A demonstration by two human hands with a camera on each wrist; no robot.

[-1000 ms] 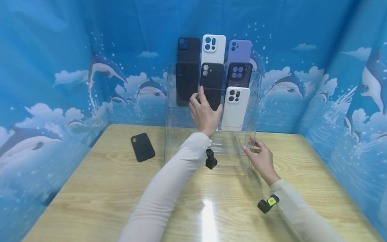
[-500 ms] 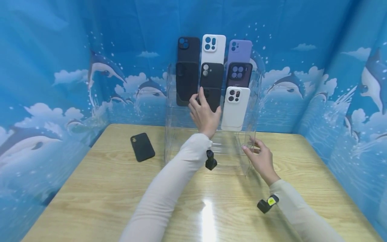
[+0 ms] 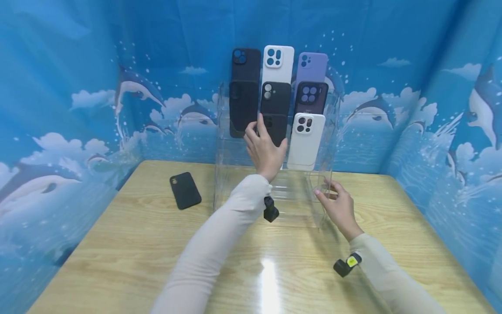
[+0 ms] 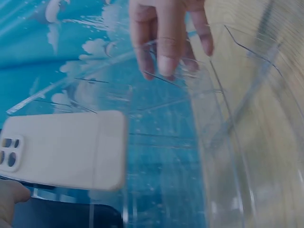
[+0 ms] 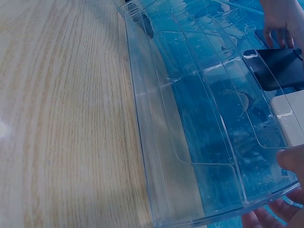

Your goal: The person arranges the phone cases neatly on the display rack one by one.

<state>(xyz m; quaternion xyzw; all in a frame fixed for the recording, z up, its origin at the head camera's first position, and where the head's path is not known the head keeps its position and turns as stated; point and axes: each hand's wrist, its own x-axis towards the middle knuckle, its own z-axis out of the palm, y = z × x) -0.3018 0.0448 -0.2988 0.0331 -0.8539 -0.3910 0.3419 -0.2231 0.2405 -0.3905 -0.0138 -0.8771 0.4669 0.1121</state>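
A clear acrylic tiered display stand (image 3: 231, 174) holds several phone cases. My left hand (image 3: 264, 150) grips a black phone case (image 3: 276, 128) in the front tier, index finger along its left edge and thumb at its right edge; the hand hides the lower part. To its right leans a white phone case (image 3: 306, 141), also seen in the left wrist view. My right hand (image 3: 339, 205) holds the stand's right side, thumb on the near face and fingers behind the panel. In the right wrist view, the thumb (image 5: 290, 159) overlaps the clear edge.
Behind stand more cases: black ones (image 3: 244, 107) at left, a white one (image 3: 286, 72), a black one (image 3: 276, 98), a purple one (image 3: 313, 65) and a dark framed one (image 3: 311, 96). A loose black case (image 3: 185, 191) lies on the wooden table (image 3: 129, 244). A dolphin curtain (image 3: 176, 35) surrounds it.
My left wrist has shifted slightly left and down, with the fingers still at the black phone case. The right hand and the cases stay as they were.
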